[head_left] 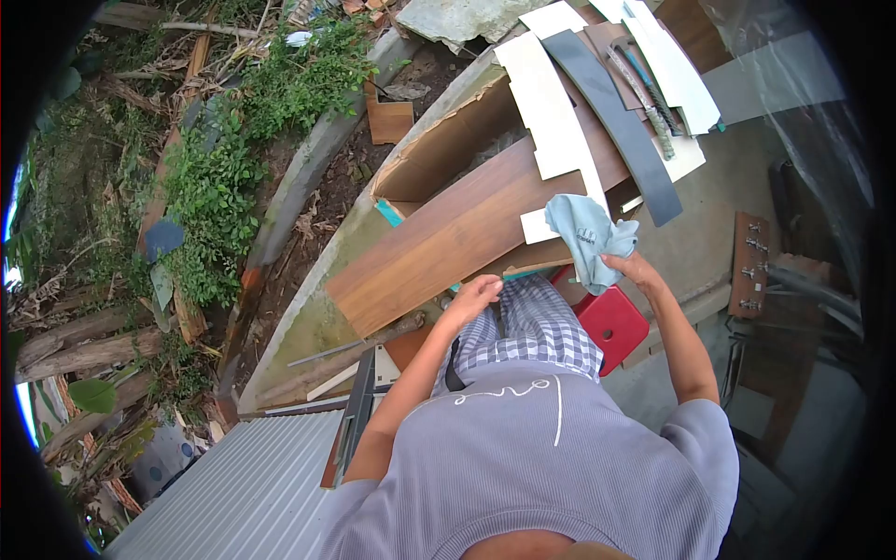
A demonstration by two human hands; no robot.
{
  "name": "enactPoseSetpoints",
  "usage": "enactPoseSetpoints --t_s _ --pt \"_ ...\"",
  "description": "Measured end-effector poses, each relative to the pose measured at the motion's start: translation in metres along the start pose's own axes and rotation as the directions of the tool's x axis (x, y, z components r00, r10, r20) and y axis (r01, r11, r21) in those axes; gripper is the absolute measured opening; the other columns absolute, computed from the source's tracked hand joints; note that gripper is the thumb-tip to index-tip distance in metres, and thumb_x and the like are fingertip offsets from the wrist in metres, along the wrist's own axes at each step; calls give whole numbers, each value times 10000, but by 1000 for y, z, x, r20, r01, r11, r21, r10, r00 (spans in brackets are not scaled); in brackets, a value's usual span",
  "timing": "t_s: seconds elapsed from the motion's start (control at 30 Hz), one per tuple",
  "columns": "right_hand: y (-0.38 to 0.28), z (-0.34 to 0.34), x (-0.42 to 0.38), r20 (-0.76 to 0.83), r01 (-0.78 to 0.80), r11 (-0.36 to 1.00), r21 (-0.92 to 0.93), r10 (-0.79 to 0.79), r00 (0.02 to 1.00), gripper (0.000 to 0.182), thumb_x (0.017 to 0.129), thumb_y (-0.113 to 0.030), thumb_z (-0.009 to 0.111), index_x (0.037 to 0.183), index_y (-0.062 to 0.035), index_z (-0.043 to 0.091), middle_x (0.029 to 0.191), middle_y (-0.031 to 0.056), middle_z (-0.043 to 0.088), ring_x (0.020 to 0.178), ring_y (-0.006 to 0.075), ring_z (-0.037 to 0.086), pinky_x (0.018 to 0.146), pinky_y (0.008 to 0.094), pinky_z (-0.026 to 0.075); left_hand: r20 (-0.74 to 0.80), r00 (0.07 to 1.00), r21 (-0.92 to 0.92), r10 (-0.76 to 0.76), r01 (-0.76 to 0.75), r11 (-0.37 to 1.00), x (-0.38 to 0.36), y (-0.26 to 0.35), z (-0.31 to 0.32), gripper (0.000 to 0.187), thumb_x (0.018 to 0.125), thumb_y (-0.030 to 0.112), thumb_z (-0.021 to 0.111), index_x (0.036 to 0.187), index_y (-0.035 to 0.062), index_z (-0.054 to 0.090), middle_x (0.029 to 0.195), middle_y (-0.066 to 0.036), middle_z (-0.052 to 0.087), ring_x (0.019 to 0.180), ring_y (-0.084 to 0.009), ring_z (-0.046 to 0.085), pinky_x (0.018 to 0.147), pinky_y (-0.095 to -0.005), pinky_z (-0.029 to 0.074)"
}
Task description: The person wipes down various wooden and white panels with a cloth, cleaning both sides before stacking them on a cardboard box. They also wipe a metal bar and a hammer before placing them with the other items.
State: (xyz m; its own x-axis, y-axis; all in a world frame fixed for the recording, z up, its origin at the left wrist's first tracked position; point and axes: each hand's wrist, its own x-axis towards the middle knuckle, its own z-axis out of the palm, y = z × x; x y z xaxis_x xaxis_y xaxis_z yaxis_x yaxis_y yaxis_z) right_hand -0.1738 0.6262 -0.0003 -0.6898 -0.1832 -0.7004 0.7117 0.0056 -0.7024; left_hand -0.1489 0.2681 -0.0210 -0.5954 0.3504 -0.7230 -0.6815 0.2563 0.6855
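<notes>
My right hand is closed on a crumpled light blue cloth, which hangs over the right end of a long brown wooden plank. The cloth covers part of a white board. My left hand, fingers curled together, rests by the plank's near edge above my checkered trousers; whatever its fingers hold, if anything, is too small to make out. A dark grey strip lies across the boards to the right of the white one.
A cardboard box stands behind the plank. A red stool is at my right. Corrugated metal sheet lies at lower left. Plants grow beyond the concrete edge. A wooden piece with metal fittings is at far right.
</notes>
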Motion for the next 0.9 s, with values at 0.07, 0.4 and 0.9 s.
enactPoseSetpoints --t_s 0.07,0.4,0.9 --pt "-15 19 -12 25 -21 1000 -17 21 999 713 716 -316 699 1270 -20 361 1171 85 501 1095 192 460 951 317 343 126 992 58 22 -29 998 1 22 18 486 859 367 528 1149 -21 489 1013 -110 583 885 -164 572 769 -272 449" --pt "-14 120 -31 39 -134 954 267 128 991 574 789 -360 615 1253 -107 390 1195 62 481 1119 221 448 908 418 393 223 963 -255 148 -89 963 -35 44 30 683 837 504 503 1250 -13 333 1109 -193 504 1008 -234 529 846 -348 432" --pt "-16 188 6 137 -350 915 200 327 935 608 734 -429 663 1216 -142 428 1180 39 490 1024 217 500 861 377 410 -275 960 -740 50 -244 626 -57 -5 0 596 769 363 634 1127 -69 432 995 -186 551 933 -221 564 732 -368 494"
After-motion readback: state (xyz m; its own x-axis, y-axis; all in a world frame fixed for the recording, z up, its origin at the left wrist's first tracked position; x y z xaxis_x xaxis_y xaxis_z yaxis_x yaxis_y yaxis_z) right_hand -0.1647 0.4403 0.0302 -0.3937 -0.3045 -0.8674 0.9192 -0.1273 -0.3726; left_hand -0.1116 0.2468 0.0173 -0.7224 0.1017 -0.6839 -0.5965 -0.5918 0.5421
